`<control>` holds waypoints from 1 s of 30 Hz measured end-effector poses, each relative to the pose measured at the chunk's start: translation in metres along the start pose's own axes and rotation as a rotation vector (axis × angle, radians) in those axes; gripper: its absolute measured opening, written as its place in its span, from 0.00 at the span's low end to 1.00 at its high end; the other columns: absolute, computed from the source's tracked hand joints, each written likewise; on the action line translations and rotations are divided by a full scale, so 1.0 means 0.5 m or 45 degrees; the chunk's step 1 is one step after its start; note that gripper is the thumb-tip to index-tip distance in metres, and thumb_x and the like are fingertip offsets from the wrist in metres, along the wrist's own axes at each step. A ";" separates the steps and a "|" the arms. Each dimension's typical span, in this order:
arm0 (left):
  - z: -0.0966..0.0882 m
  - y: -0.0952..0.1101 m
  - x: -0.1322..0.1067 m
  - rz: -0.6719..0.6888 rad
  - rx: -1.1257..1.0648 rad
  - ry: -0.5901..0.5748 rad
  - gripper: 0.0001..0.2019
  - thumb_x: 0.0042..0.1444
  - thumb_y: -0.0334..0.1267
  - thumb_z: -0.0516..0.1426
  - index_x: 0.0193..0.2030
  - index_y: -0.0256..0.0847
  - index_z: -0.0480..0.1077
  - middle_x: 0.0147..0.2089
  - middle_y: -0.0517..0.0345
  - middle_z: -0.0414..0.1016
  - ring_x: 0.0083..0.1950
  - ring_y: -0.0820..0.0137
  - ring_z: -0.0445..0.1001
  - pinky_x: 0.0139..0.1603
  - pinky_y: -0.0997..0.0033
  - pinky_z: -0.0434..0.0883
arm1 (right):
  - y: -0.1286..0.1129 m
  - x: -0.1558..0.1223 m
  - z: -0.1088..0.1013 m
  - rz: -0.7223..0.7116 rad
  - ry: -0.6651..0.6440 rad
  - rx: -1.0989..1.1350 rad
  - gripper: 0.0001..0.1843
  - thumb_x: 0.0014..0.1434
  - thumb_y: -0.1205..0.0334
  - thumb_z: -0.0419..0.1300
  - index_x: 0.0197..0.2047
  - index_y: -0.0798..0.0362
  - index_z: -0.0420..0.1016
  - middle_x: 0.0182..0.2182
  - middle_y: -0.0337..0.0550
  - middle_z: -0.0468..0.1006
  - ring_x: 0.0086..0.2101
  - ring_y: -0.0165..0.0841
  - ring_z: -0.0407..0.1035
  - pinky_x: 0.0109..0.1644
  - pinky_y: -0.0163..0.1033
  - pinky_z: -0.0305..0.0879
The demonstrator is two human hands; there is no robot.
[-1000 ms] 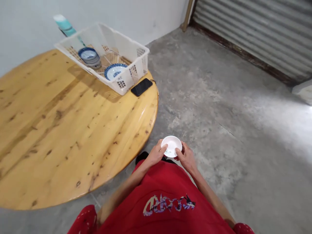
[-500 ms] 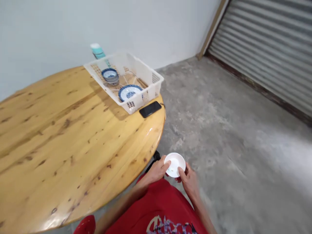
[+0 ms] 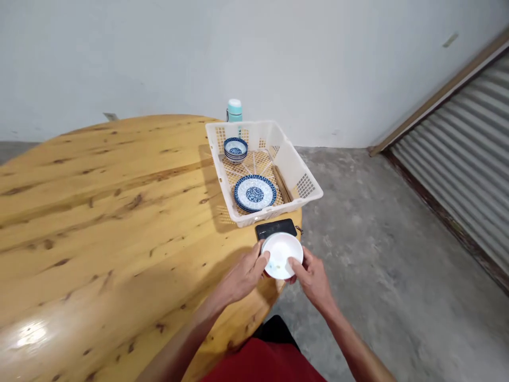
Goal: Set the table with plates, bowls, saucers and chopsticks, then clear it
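Observation:
A small white dish [image 3: 283, 253] is held by its rim between both hands, over the table's right edge. My left hand [image 3: 248, 273] grips its left side, thumb on the inner face. On the opposite side my right hand [image 3: 312, 276] pinches the rim with its thumb inside and fingers beneath. Small marks show near the bottom of the dish. Just beyond it lies a black phone [image 3: 274, 228], partly covered by the dish. Past the phone stands a white plastic basket [image 3: 264, 215] with stacked blue-patterned bowls [image 3: 236, 148], blue-rimmed plates [image 3: 255, 193] and wooden chopsticks [image 3: 281, 184].
The round wooden table [image 3: 119, 212] spreads to the left. A turquoise bottle with a white cap [image 3: 234, 110] stands behind the basket. Concrete floor [image 3: 382, 254] lies to the right, below a corrugated shutter [image 3: 457, 132]. A pale wall [image 3: 278, 63] runs behind.
Both hands have carried the white dish forward from near my body to the table's edge, beside the phone. The view has turned left, so the basket appears more central.

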State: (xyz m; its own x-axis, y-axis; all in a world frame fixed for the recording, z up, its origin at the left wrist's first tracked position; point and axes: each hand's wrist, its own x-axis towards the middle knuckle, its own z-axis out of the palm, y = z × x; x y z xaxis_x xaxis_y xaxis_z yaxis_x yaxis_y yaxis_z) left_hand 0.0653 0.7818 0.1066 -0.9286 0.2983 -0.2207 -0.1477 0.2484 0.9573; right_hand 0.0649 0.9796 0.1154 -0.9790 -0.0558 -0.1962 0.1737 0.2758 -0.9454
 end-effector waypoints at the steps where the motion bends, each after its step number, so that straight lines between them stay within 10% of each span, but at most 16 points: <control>1: -0.020 0.012 0.013 -0.005 -0.012 0.030 0.23 0.67 0.54 0.46 0.54 0.39 0.69 0.40 0.52 0.78 0.38 0.65 0.74 0.40 0.67 0.71 | -0.021 0.027 0.002 -0.016 -0.040 -0.009 0.21 0.57 0.51 0.60 0.47 0.58 0.75 0.27 0.41 0.78 0.20 0.31 0.71 0.21 0.34 0.69; 16: -0.199 0.126 0.210 -0.310 -0.324 0.265 0.20 0.60 0.53 0.55 0.38 0.34 0.72 0.33 0.46 0.81 0.34 0.63 0.80 0.37 0.66 0.74 | -0.209 0.364 0.038 0.307 -0.528 0.028 0.06 0.55 0.68 0.59 0.38 0.59 0.70 0.23 0.45 0.79 0.20 0.32 0.74 0.21 0.31 0.69; 30: -0.245 0.061 0.678 -0.575 -0.513 0.570 0.15 0.60 0.34 0.53 0.52 0.29 0.70 0.39 0.42 0.81 0.38 0.62 0.82 0.41 0.66 0.77 | -0.166 0.887 0.035 0.298 -0.508 -0.436 0.11 0.54 0.69 0.63 0.42 0.62 0.75 0.22 0.46 0.77 0.25 0.35 0.73 0.26 0.36 0.74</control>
State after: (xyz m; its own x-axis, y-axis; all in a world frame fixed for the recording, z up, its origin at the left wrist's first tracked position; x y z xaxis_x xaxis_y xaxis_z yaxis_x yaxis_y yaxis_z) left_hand -0.2956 0.7777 0.0837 -0.7852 -0.1773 -0.5933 -0.5801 -0.1245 0.8050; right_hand -0.3819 0.9152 0.1024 -0.7912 -0.2952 -0.5355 0.2711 0.6156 -0.7400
